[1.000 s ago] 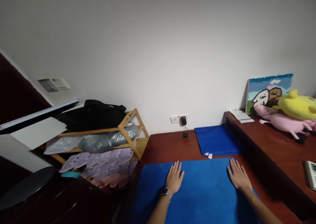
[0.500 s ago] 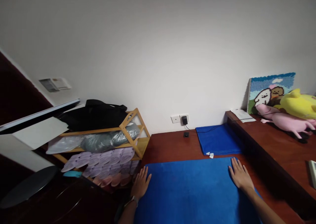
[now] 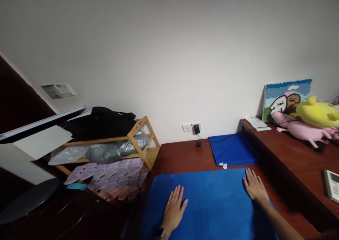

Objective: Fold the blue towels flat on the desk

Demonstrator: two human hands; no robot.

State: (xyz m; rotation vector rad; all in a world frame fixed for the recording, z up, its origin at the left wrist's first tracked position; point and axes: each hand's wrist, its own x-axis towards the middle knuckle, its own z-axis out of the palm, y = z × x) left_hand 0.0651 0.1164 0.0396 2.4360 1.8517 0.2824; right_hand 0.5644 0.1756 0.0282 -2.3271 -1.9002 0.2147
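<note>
A blue cloth (image 3: 212, 201) is lying spread on the worktop (image 3: 180, 159). The left hand (image 3: 173, 210) is resting on its left part, fingers (image 3: 176, 194) straight, slightly parted and gripping nothing. The right hand (image 3: 256, 187) is lying flat at its far right corner, also extended and holding nothing. A folded cloth (image 3: 233, 150) is sitting just beyond.

Left hand (image 3: 173, 210) palm-down, thumb apart — right hand (image 3: 255, 187) palm-down, farther forward
</note>
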